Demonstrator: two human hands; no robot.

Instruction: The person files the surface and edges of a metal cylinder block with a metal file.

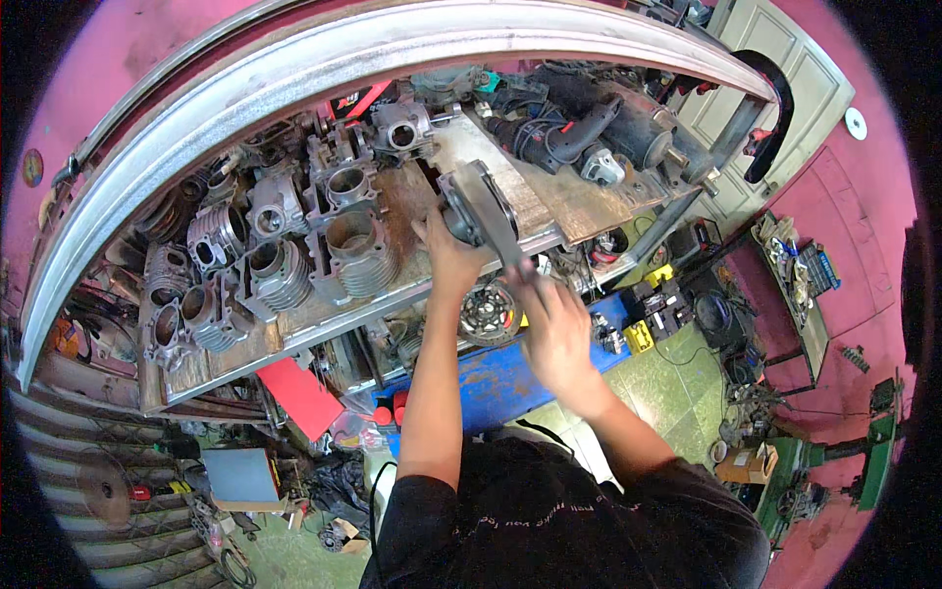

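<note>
At the wooden shelf's (397,221) front edge, my left hand (456,263) is closed around the side of a grey metal engine cylinder (459,211) and steadies it. My right hand (559,334) grips the near end of a long, flat grey file (498,231), smeared by motion. The file's blade lies across the cylinder's right face; whether it touches cannot be made out. Just left of my left hand stands a large finned cylinder (358,250) with its bore facing up. Another cylinder (348,185) sits behind it.
More cylinders (201,304) crowd the shelf's left side. A black air-box part (549,142) and a muffler (638,133) lie at the right. A white curved rail (412,59) spans overhead. Below are a round disc-like part (489,312) and a blue bench (491,378).
</note>
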